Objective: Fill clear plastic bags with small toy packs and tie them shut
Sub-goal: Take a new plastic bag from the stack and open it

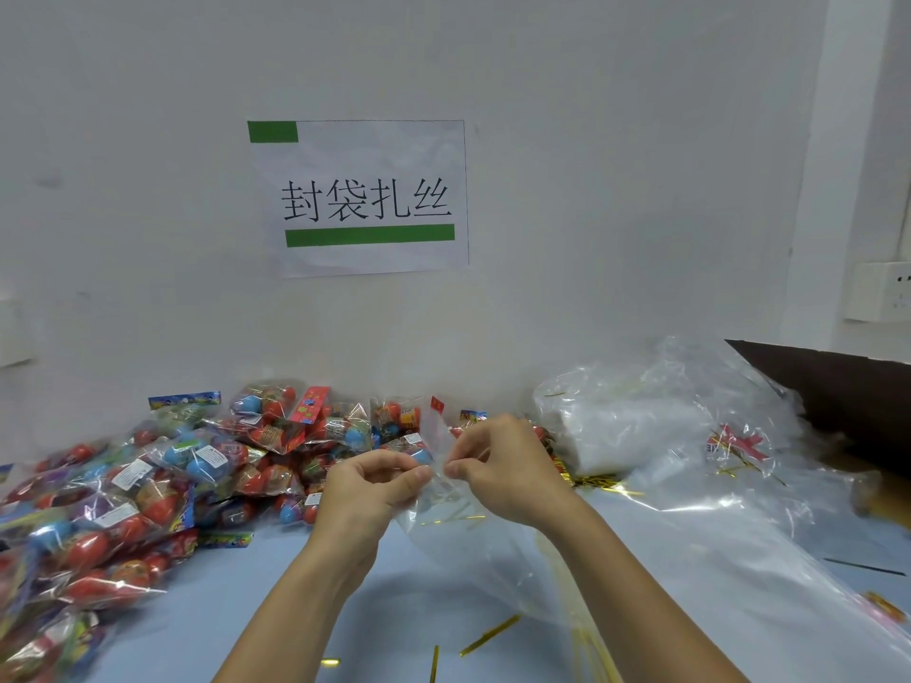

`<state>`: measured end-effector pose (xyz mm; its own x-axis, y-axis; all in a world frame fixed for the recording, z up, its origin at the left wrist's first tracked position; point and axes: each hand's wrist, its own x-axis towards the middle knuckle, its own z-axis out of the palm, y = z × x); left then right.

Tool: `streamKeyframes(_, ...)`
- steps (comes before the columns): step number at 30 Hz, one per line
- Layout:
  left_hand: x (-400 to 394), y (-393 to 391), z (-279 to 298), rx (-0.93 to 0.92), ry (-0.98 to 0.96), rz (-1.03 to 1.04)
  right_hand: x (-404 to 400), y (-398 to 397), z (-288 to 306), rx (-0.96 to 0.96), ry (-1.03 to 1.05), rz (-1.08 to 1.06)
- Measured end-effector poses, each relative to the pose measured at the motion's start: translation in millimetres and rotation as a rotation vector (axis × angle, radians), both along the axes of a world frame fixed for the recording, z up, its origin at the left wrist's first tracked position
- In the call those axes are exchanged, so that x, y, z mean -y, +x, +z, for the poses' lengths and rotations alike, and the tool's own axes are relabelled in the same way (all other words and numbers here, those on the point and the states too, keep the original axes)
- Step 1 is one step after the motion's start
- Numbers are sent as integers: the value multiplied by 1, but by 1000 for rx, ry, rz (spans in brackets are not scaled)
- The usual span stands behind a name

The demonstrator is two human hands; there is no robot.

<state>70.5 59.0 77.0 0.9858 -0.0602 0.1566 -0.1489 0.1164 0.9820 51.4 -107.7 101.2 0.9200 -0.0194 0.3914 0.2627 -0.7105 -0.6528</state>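
Pale blue table (276, 608): both hands pinch the empty clear bag's (458, 529) mouth, left hand (367, 490) and right hand (498, 468) thumb-tips nearly meeting, bag trailing toward 5 o'clock, toy packs (162, 480) heaped at 9 o'clock, left hand nearer.

A clear plastic bag (443, 490), empty and crinkled, hangs upright above the pale blue counter (276, 598), its top edge pinched on either side of the mouth. To the left, a heap of filled toy packs (162, 475) holding red and blue plastic eggs sprawls against the wall, while loose gold twist ties (488, 635) lie scattered near the front. At right sits a stack of empty clear bags (636, 421) inside loose plastic wrapping.
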Motion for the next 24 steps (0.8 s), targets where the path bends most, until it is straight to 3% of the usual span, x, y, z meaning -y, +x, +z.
streamKeyframes(8,-25,8,2,63,262,386,30,2,6,46,162,-307)
streamKeyframes(11,-28,8,6,79,275,464,38,0,7,32,193,-296)
streamKeyframes(18,-6,-6,17,75,99,202,21,-5,11,-209,501,8)
streamKeyframes(24,6,-16,21,206,216,101,1,-4,5,-126,317,-13)
